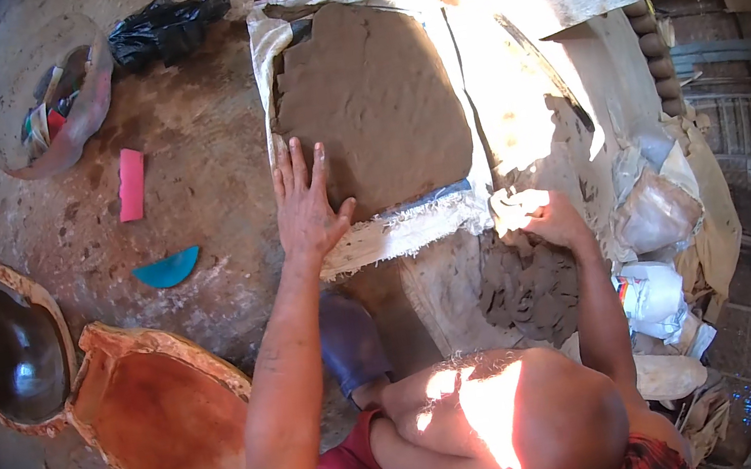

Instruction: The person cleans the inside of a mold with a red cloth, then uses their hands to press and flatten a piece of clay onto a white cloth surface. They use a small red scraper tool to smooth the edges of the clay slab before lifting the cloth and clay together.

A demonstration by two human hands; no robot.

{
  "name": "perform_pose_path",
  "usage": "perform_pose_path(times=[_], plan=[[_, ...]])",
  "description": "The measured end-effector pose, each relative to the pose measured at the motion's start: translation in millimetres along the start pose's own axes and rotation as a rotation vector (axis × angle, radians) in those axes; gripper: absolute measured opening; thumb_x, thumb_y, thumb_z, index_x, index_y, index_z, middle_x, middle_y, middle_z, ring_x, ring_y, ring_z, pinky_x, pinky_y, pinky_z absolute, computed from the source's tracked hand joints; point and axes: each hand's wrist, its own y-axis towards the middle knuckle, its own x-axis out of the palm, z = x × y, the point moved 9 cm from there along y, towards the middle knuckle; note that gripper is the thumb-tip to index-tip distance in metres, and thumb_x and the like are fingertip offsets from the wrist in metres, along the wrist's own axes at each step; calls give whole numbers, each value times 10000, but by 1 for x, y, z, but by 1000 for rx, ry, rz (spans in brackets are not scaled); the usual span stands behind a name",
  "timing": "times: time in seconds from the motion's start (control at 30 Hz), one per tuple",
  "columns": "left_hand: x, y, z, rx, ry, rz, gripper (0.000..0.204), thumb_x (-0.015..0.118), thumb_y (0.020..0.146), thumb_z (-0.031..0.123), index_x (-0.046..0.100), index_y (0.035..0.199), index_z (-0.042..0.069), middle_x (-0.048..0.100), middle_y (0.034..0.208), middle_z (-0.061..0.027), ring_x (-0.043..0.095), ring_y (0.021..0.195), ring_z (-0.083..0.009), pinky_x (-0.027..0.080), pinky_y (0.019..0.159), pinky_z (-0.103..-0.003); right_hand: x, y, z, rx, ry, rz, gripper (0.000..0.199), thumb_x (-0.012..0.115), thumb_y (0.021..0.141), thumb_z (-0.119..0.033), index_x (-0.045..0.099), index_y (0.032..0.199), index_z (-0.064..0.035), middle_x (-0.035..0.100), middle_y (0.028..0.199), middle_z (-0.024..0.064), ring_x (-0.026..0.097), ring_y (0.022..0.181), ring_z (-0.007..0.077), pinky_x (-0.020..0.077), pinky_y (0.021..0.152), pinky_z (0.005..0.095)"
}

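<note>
I see clay (378, 103) far ctr on cloth (401, 238); L hand (304, 209) at left edge, fingers apart; R hand (556, 221) near right corner, can't tell grip. Prob. heavy, soft; hold via cloth.

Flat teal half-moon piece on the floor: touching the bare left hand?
Apart. The head view shows it plainly: a stretch of brown floor lies between the teal piece and the left hand.

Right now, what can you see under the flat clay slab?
Whitish cloth shows around the clay slab; what lies directly beneath is covered, and the left hand hides part of its near left edge.
</note>
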Motion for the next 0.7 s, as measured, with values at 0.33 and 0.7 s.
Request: perform_pose_path(times=[0.33, 0.7], plan=[[12, 5, 13, 58, 78, 31, 1126, 894, 866, 419, 301, 1792, 180, 125, 1878, -221, 124, 1729, -439, 153, 1397, -576, -196, -149, -30, 151, 73, 446, 531, 650, 742, -82, 796, 1244, 10, 800, 997, 93, 744, 941, 181, 588, 903, 332], [7, 2, 18, 115, 115, 71, 1095, 891, 870, 432, 341, 1774, 150, 154, 1871, -223, 135, 1729, -427, 168, 1396, -577, -69, -225, 44, 523, -268, 402, 552, 840, 834, -183, 665, 1323, 2, 712, 1285, 270, 632, 1250, 490, 487, 1111, 533]])
